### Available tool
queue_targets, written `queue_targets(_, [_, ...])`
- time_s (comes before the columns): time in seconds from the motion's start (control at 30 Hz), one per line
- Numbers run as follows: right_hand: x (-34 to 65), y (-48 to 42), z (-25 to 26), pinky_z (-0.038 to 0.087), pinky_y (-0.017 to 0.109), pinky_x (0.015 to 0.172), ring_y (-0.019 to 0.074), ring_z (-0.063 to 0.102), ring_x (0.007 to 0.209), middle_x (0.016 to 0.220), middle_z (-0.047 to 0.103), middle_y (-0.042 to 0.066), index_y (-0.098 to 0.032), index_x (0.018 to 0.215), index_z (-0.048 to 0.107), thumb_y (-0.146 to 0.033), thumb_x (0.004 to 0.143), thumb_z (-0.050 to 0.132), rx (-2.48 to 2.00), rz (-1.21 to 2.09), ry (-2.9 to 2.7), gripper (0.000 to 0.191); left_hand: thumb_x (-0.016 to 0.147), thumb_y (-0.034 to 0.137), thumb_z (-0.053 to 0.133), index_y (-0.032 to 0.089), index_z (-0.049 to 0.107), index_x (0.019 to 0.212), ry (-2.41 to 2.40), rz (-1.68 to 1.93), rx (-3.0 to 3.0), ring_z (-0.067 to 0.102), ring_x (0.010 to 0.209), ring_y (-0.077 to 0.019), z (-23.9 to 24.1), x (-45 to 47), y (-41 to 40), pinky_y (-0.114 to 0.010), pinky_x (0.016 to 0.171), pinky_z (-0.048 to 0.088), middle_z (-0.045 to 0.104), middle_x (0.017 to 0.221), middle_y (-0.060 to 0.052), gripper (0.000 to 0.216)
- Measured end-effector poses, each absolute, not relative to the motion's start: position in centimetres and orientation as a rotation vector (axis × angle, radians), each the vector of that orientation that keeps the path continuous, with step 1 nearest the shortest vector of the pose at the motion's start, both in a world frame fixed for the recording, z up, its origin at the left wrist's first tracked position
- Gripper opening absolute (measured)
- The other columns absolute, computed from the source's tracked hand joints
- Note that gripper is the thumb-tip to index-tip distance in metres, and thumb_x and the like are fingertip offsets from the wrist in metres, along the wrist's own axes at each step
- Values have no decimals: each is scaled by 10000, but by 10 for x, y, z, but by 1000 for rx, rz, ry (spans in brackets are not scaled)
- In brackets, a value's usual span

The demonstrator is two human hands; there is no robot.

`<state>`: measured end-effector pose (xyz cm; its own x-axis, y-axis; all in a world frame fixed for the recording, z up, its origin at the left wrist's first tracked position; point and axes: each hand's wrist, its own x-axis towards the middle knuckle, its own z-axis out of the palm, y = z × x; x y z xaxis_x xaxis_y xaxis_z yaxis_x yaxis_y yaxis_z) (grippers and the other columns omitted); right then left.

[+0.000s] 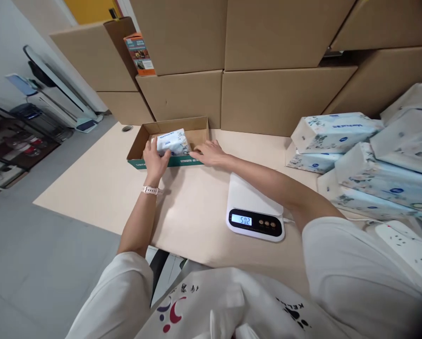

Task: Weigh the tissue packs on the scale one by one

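Observation:
A shallow open cardboard box (196, 126) with a green front edge sits at the far side of the table. Inside it lies a white and blue tissue pack (173, 140). My left hand (154, 157), with a pale wristband, curls its fingers round the pack's left end at the box's front wall. My right hand (209, 153) lies flat with fingers stretched out on the front right edge of the box, beside the pack.
A white kitchen scale (255, 212) with a lit display stands near my right forearm. Several tissue packs (359, 155) are piled at the right, with a white power strip (408, 245) in front. Stacked cardboard cartons (267, 61) wall the back. The table's left edge drops to grey floor.

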<state>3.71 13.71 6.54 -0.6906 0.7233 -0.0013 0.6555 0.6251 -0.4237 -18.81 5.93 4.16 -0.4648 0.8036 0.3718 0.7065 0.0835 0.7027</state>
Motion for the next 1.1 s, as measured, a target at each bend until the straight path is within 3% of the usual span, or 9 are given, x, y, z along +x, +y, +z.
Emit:
queue_targets(0.07, [37, 136, 63, 323, 518, 1170, 367, 590, 1336, 1224, 799, 206, -141, 1157, 827, -569, 1092, 451, -1116, 574, -2730, 573, 867, 522, 800, 211, 530, 1623, 2393, 1025, 1711, 179, 1719, -486, 48, -199, 65, -699, 1382, 127, 304, 1813, -216, 860])
queue_targets(0.17, [42, 133, 63, 309, 500, 1163, 339, 615, 1299, 1221, 800, 193, -143, 1162, 832, -533, 1108, 449, -1107, 514, -2772, 549, 870, 418, 834, 281, 446, 1694, 2315, 548, 2043, 72, 1742, -476, 70, -199, 82, -734, 1362, 149, 158, 1869, -166, 921])
queue_targets(0.37, [46, 126, 66, 323, 494, 1155, 318, 649, 1245, 1215, 806, 187, -129, 1186, 831, -507, 1133, 404, -1136, 437, -2808, 573, 842, 227, 825, 321, 412, 1705, 2000, -218, 2307, 272, 1684, -498, 98, -205, 128, -781, 1285, 281, 234, 1853, -162, 961])
queue_targets(0.6, [49, 119, 65, 321, 470, 1166, 306, 630, 1267, 1231, 795, 194, -112, 1203, 828, -499, 1141, 411, -1137, 408, -2808, 572, 933, 346, 701, 256, 455, 1666, 2337, -102, 2142, 518, 1471, -470, 91, -259, 155, -664, 1169, 433, 521, 1659, -197, 779])
queue_targets(0.77, [45, 115, 65, 336, 497, 1168, 335, 622, 1285, 1226, 782, 236, -69, 1163, 815, -496, 1155, 360, -1177, 413, -2790, 624, 968, 371, 642, 223, 449, 1651, 2445, 90, 1918, 399, 1511, -475, 89, -237, 166, -700, 1182, 347, 473, 1679, -162, 724])
queue_targets(0.87, [53, 111, 68, 328, 501, 1210, 335, 582, 1372, 1353, 756, 199, -107, 1345, 746, -494, 1150, 373, -1115, 439, -2776, 571, 992, 330, 586, 165, 521, 1589, 2359, 346, 2025, 257, 1620, -436, 96, -194, 179, -660, 1296, 241, 406, 1743, -153, 623])
queue_targets(0.97, [74, 100, 75, 244, 545, 1297, 348, 493, 1483, 1531, 659, 183, -143, 1532, 612, -467, 1113, 483, -1001, 373, -2717, 545, 942, 331, 667, 199, 546, 1581, 2016, 665, 2198, 320, 1644, -367, 106, -128, 197, -516, 1374, 236, 439, 1751, -132, 664])
queue_targets(1.03, [95, 88, 80, 202, 590, 1322, 370, 446, 1527, 1563, 624, 201, -135, 1518, 617, -408, 1087, 528, -935, 302, -2671, 518, 810, 361, 844, 210, 611, 1511, 1471, 1027, 2091, 388, 1609, -422, 110, -72, 208, -568, 1375, 245, 554, 1655, -155, 754])
queue_targets(1.1, [120, 72, 83, 216, 621, 1319, 380, 435, 1537, 1558, 624, 200, -146, 1463, 659, -372, 1075, 544, -900, 267, -2646, 464, 704, 404, 937, 241, 588, 1537, 1077, 1072, 2007, 294, 1666, -466, 111, -11, 217, -627, 1386, 184, 555, 1643, -150, 918])
